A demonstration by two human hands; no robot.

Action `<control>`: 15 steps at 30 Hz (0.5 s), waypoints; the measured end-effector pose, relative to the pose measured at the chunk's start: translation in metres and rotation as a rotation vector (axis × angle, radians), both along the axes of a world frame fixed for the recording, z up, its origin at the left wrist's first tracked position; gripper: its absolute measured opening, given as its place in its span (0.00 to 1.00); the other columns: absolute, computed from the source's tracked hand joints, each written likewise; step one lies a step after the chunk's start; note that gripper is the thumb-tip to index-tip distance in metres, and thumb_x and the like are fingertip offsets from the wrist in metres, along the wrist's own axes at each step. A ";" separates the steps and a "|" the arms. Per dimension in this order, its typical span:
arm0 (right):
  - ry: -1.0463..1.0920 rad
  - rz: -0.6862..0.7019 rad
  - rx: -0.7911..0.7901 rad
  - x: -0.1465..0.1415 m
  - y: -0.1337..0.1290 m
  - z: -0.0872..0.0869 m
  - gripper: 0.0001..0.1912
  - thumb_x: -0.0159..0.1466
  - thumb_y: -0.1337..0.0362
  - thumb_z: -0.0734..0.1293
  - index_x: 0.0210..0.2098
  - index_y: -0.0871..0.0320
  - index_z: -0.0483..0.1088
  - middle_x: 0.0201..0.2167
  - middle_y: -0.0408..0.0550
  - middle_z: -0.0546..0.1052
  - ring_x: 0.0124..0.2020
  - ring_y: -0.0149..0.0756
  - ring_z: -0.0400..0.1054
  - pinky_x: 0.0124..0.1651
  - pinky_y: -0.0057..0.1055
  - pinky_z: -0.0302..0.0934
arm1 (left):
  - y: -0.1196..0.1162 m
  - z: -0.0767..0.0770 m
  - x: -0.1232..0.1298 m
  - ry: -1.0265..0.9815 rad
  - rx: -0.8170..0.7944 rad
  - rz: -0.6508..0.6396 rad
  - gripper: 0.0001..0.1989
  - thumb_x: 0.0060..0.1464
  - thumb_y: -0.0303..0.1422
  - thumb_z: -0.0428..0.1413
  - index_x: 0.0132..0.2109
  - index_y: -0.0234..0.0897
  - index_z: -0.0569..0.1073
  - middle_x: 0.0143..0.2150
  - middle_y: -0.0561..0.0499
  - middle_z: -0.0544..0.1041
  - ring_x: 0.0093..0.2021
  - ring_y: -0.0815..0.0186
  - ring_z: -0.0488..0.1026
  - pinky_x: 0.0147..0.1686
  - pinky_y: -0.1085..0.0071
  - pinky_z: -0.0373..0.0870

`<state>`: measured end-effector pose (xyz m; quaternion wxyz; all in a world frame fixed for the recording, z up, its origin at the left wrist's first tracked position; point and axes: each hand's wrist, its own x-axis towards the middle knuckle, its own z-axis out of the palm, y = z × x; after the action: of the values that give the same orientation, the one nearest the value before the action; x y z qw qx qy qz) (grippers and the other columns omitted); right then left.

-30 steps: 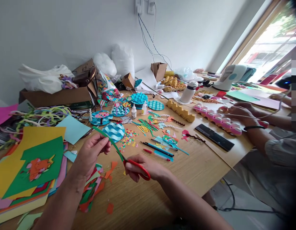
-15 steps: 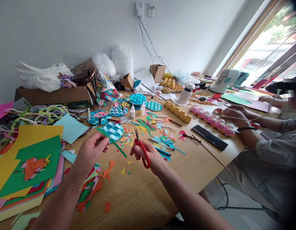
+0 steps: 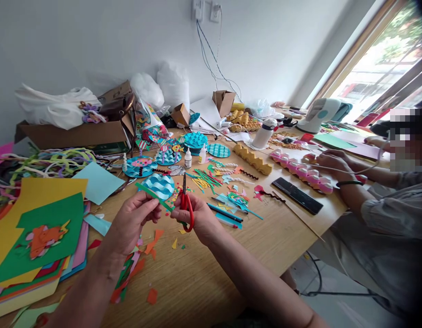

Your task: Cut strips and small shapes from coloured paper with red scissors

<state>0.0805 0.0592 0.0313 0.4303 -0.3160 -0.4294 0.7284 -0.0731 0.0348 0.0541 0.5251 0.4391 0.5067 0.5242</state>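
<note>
Tabletop point(image 3: 183, 282), left hand point(image 3: 137, 214) raised, pinching green strip point(image 3: 163, 204)

The person's left hand point(image 3: 136, 216) and right hand point(image 3: 197, 216) are bare, with slender wrists point(image 3: 118, 250). Both forearms point(image 3: 255, 269) are uncovered as well and widen away from the wrists.

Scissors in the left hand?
No, the right hand grips the scissors, while the left hand pinches a green strip.
</note>
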 end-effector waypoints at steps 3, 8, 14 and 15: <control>-0.015 -0.009 -0.003 -0.001 0.000 0.001 0.17 0.41 0.62 0.75 0.25 0.58 0.64 0.18 0.36 0.67 0.21 0.24 0.59 0.25 0.23 0.53 | 0.000 0.001 0.000 -0.089 -0.014 0.001 0.05 0.48 0.33 0.56 0.27 0.37 0.70 0.22 0.57 0.71 0.23 0.73 0.66 0.24 0.77 0.63; -0.011 -0.032 0.028 -0.003 0.002 0.004 0.18 0.40 0.60 0.75 0.25 0.58 0.64 0.20 0.36 0.65 0.21 0.24 0.58 0.25 0.23 0.52 | 0.000 0.003 0.003 -0.057 0.011 -0.061 0.11 0.53 0.41 0.50 0.31 0.38 0.69 0.24 0.55 0.70 0.24 0.71 0.66 0.22 0.75 0.62; -0.016 -0.029 0.059 -0.005 0.002 0.002 0.19 0.40 0.60 0.75 0.25 0.58 0.63 0.21 0.36 0.66 0.22 0.24 0.58 0.25 0.23 0.52 | 0.002 0.001 0.011 0.117 -0.012 -0.030 0.12 0.46 0.37 0.58 0.33 0.39 0.63 0.19 0.59 0.67 0.20 0.71 0.64 0.21 0.76 0.61; -0.018 -0.028 0.059 -0.005 0.002 0.001 0.19 0.40 0.61 0.75 0.26 0.58 0.63 0.21 0.36 0.66 0.22 0.24 0.59 0.26 0.23 0.52 | 0.003 0.000 0.012 0.103 -0.005 -0.007 0.13 0.45 0.36 0.58 0.35 0.39 0.62 0.20 0.60 0.68 0.21 0.71 0.65 0.21 0.76 0.61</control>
<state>0.0754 0.0611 0.0323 0.4457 -0.3159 -0.4500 0.7065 -0.0612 0.0379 0.0542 0.5012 0.4659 0.5327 0.4980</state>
